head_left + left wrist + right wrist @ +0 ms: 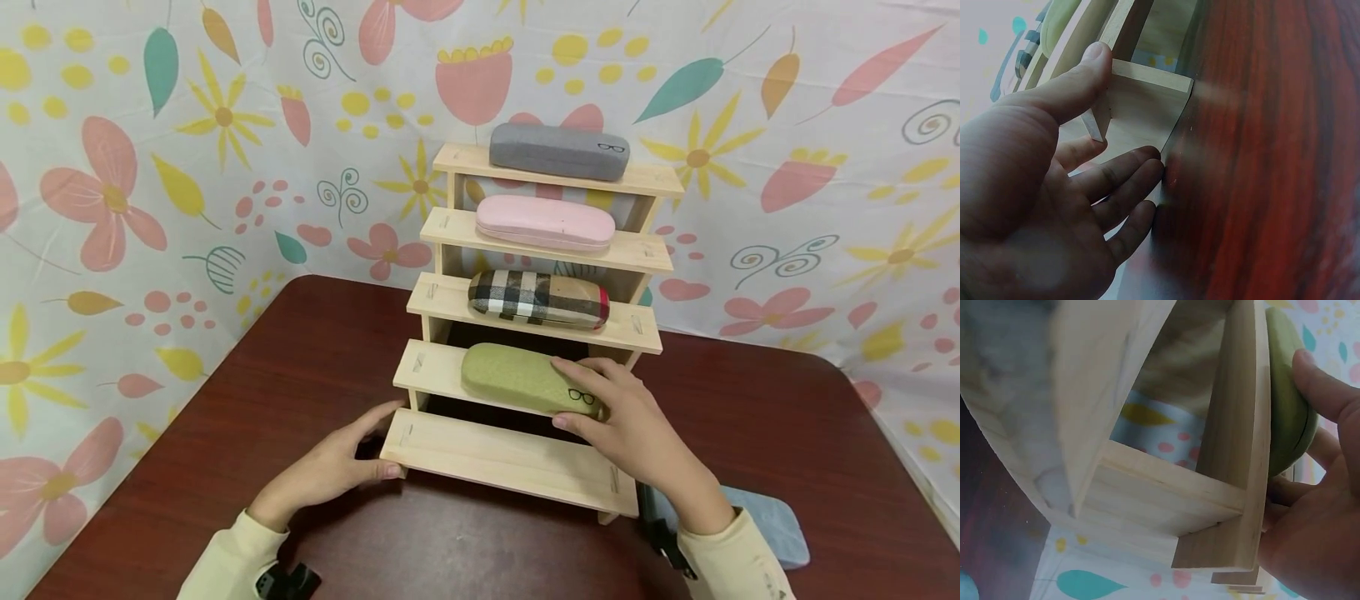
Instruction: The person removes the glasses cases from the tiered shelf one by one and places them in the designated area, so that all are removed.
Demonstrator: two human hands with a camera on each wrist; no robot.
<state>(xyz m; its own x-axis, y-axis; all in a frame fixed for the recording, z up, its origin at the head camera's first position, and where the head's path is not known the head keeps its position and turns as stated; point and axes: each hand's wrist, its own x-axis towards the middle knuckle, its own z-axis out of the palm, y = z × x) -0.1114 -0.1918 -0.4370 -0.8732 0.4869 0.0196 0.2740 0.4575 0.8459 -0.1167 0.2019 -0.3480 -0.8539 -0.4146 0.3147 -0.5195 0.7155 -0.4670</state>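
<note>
A green glasses case (517, 377) with a small glasses print lies on the second-lowest step of a stepped wooden display rack (495, 454). My right hand (626, 417) grips its right end, thumb at the front and fingers over the back; the right wrist view shows the thumb on the green case (1288, 394) beside the step edge. At the rack's lower left corner, my left hand (341, 458) holds the end of the bottom step between thumb and index finger. In the left wrist view the other fingers (1125, 200) extend loosely beside the wooden side piece (1141, 112).
Higher steps carry a plaid glasses case (536, 298), a pink case (546, 223) and a grey case (558, 152). A light blue case (772, 525) lies on the dark red-brown table (225, 400), partly behind the right forearm. A floral cloth (247, 125) hangs behind.
</note>
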